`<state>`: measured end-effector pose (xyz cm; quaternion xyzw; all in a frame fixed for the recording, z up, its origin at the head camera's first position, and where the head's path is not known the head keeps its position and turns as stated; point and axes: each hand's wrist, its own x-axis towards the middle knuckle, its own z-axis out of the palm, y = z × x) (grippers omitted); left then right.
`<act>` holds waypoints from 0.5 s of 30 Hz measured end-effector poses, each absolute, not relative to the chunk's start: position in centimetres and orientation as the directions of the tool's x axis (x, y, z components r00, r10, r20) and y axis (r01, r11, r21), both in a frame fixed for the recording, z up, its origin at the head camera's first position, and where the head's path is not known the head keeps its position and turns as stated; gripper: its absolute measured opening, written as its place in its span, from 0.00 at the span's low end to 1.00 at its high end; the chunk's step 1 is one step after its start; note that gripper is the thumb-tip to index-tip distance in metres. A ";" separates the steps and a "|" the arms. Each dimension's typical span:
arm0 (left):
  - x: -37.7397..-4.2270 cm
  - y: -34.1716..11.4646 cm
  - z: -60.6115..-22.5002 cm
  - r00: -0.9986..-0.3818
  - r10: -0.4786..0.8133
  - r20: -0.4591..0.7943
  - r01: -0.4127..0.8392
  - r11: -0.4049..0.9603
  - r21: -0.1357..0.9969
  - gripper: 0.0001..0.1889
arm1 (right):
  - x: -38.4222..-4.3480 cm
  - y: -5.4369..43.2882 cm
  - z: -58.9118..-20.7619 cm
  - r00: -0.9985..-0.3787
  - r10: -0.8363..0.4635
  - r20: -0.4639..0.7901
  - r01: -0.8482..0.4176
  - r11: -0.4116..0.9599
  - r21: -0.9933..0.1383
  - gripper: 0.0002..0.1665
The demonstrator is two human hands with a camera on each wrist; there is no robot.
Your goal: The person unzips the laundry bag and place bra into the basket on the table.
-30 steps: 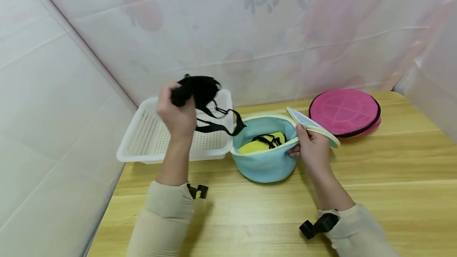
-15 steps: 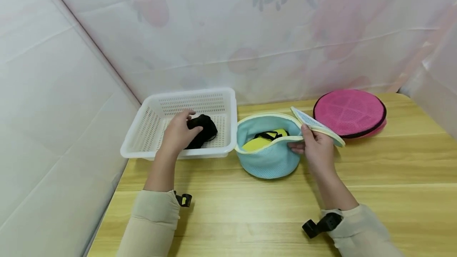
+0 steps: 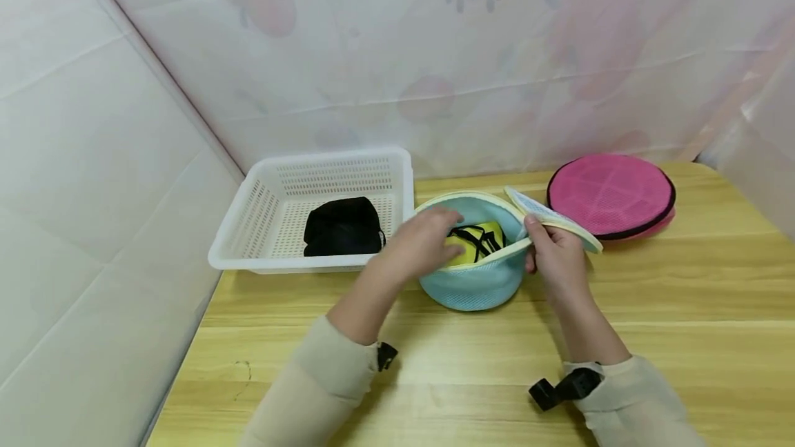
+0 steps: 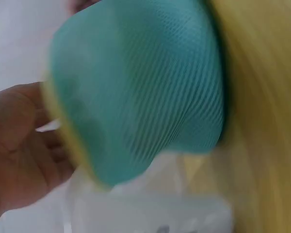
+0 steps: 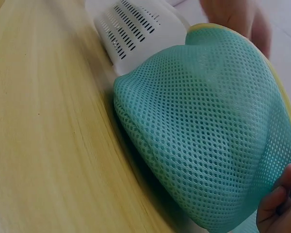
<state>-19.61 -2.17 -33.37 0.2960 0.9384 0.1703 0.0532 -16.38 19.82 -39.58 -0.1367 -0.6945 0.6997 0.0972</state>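
A round teal mesh laundry bag (image 3: 472, 292) with pale yellow edging stands unzipped on the table, its lid flap (image 3: 540, 211) folded back to the right. Inside lies a bundled yellow piece of cloth (image 3: 486, 243) with thin black straps. My left hand (image 3: 424, 243) reaches over the bag's left rim, fingers loosely extended close to the yellow cloth and holding nothing. With my right hand (image 3: 561, 259) I pinch the bag's edge beside the flap. In the left wrist view the bag (image 4: 140, 92) is blurred, with the left palm (image 4: 24, 145) at its rim.
A white perforated plastic basket (image 3: 223, 247) stands left of the bag, holding a bundled black cloth piece (image 3: 344, 227). Behind the bag on the right lies a flattened pink mesh round bag (image 3: 611, 195) with black edging. A printed sheet (image 3: 373, 74) hangs behind the table.
My left hand lowered the strapped black cloth piece into the white basket, let it go, and moved right to the teal bag. My right hand kept its hold on the bag's edge.
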 end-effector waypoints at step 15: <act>-20.6 2.7 -38.2 -0.870 0.463 -0.168 0.432 0.881 0.191 0.44 | -16.0 19.2 -39.7 -0.983 0.179 0.030 0.013 0.235 -0.972 0.29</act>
